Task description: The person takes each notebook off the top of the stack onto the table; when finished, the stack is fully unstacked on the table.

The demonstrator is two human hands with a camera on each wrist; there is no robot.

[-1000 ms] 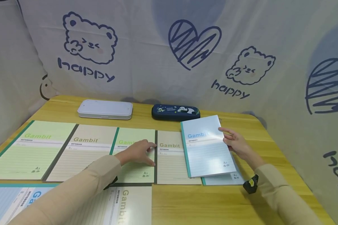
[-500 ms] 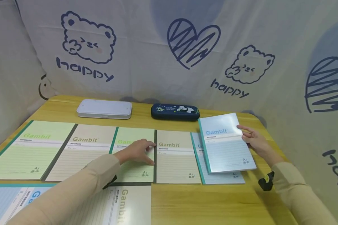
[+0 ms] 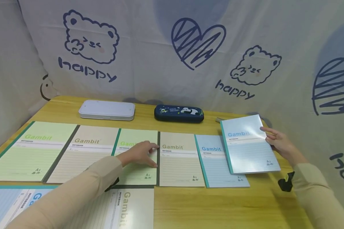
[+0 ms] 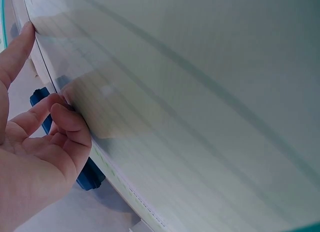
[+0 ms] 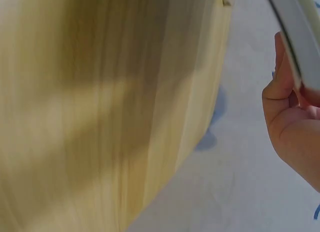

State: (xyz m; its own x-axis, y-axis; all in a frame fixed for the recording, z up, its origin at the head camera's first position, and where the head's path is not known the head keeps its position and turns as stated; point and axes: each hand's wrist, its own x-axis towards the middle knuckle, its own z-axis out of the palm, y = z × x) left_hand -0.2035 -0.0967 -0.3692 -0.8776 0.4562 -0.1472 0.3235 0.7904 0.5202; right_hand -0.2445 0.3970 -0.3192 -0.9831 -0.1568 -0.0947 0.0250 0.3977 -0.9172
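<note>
In the head view, my right hand (image 3: 282, 144) pinches a blue notebook (image 3: 250, 146) by its right edge. This notebook is tilted and raised, overlapping the right part of another blue notebook (image 3: 213, 162) that lies flat. The right wrist view shows my fingers (image 5: 285, 86) at the notebook's edge. My left hand (image 3: 140, 154) rests on the smaller green notebook (image 3: 134, 176). Its thumb and index finger are spread along the seam with a beige notebook (image 3: 179, 165). In the left wrist view, the other fingers (image 4: 70, 124) bend loosely at the page surface.
A larger green notebook (image 3: 43, 152) and another beige one (image 3: 89, 136) continue the row leftward. Sideways notebooks, one blue (image 3: 5, 203), lie in front. A white case (image 3: 107, 109) and a navy panda pencil case (image 3: 179, 114) stand at the back. A small object (image 3: 218, 120) lies behind the raised notebook.
My right hand has carried the blue notebook to the right, uncovering the beige notebook and much of the flat blue one. The left hand has stayed in place.
</note>
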